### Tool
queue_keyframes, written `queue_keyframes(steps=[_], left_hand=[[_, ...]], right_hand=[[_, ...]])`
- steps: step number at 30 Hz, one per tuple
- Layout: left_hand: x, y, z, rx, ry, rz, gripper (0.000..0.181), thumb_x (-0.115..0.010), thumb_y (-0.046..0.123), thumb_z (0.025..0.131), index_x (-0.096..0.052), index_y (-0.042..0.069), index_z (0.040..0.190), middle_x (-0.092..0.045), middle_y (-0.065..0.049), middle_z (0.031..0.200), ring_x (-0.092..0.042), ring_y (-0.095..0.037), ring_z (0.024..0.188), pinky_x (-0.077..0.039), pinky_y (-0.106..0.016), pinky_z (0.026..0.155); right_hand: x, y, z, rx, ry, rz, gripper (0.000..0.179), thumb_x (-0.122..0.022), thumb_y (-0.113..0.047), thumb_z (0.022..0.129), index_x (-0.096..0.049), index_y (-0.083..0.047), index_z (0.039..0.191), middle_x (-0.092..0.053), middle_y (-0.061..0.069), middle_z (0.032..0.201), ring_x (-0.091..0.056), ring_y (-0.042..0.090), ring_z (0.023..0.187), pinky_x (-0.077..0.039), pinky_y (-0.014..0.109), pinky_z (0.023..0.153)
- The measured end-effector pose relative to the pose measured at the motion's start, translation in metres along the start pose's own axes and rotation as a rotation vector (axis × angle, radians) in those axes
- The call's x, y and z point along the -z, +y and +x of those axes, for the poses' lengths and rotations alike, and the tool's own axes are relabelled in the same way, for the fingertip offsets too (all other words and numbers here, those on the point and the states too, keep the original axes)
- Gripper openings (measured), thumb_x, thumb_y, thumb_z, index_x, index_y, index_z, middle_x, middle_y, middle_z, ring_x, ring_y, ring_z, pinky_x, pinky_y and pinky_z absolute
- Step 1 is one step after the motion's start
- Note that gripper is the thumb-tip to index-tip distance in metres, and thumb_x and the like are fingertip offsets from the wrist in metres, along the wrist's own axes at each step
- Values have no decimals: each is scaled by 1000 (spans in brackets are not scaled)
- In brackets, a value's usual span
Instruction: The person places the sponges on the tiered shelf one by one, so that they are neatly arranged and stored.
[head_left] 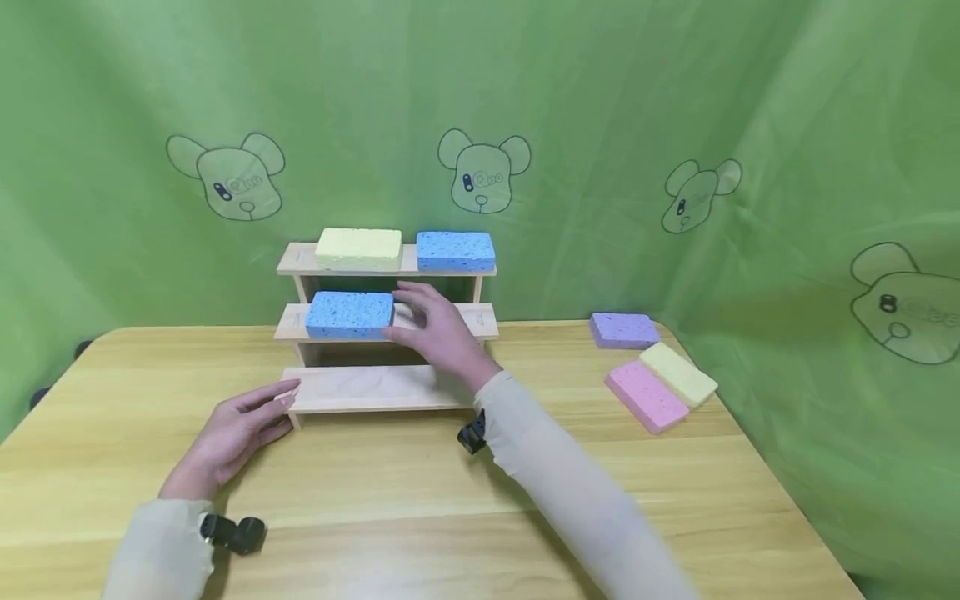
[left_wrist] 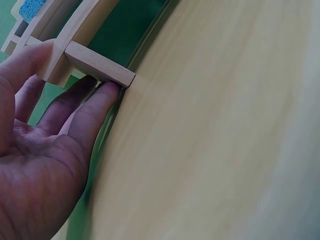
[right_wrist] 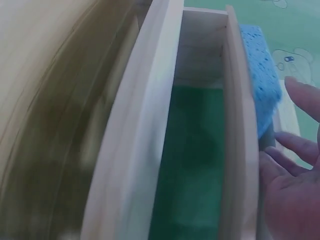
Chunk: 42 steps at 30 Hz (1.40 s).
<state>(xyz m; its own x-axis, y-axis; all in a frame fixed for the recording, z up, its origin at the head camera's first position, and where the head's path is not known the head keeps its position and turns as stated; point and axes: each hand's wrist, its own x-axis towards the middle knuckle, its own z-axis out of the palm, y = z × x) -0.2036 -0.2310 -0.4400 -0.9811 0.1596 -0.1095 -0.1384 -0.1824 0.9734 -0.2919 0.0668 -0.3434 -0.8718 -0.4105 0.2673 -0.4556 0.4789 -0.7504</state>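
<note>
A three-tier wooden shelf point(head_left: 375, 387) stands on the table against the green curtain. On the left half of its middle tier lies a blue sponge point(head_left: 348, 314), also visible in the right wrist view point(right_wrist: 262, 75). My right hand point(head_left: 442, 329) is at that sponge's right end, thumb and fingers spread apart and not closed round it. At the left end of the bottom tier, my left hand point(head_left: 243, 429) touches the shelf. The left wrist view shows its fingertips against the shelf's side support point(left_wrist: 100, 65). On the top tier are a yellow sponge point(head_left: 358, 250) and another blue sponge point(head_left: 455, 252).
Right of the shelf, a purple sponge point(head_left: 624, 331) lies near the table's back edge. In front of it, a pink sponge point(head_left: 647, 396) and a second yellow sponge point(head_left: 678, 375) lie side by side. A green curtain point(head_left: 585, 100) with printed bear heads hangs behind the wooden table point(head_left: 375, 508).
</note>
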Motion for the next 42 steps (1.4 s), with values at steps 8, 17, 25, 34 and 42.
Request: queue_keyframes(steps=[8,17,25,34,42], left_hand=[[1,-2,-2,5,0,-1,40,-65,14,97,-59,3,134,-37,-12,148,-61,-10,111,-50,-33,99],[2,1,-1,8,-20,-34,33,-64,10,97,-64,6,130,-54,5,127,-62,-13,109,-51,-35,98],[2,1,-1,7,-22,-38,35,-64,10,97,-62,6,131,-51,0,132,-62,-14,110,-50,-35,99],[2,0,-1,-11,-42,-61,29,-62,7,97,-67,10,126,-59,7,121,-64,-16,108,-51,-35,98],[3,2,-2,-6,-44,-51,32,-63,8,97,-65,8,129,-56,2,127,-63,-16,109,-51,-36,98]], right_hand=[[30,8,-26,45,23,111,52,-73,-21,91,-55,-6,137,-47,1,141,-48,24,129,-40,27,109],[49,20,-45,86,79,84,48,-73,-15,91,-56,-4,135,-53,3,133,-50,19,124,-43,30,108],[69,27,-63,68,85,112,47,-73,-19,91,-57,-3,133,-53,6,132,-50,23,124,-42,33,109],[93,41,-85,0,109,100,46,-72,-14,92,-56,1,132,-52,13,131,-48,27,125,-41,40,110],[108,53,-110,-37,124,82,51,-70,-13,93,-51,2,137,-52,17,135,-46,30,128,-39,43,111]])
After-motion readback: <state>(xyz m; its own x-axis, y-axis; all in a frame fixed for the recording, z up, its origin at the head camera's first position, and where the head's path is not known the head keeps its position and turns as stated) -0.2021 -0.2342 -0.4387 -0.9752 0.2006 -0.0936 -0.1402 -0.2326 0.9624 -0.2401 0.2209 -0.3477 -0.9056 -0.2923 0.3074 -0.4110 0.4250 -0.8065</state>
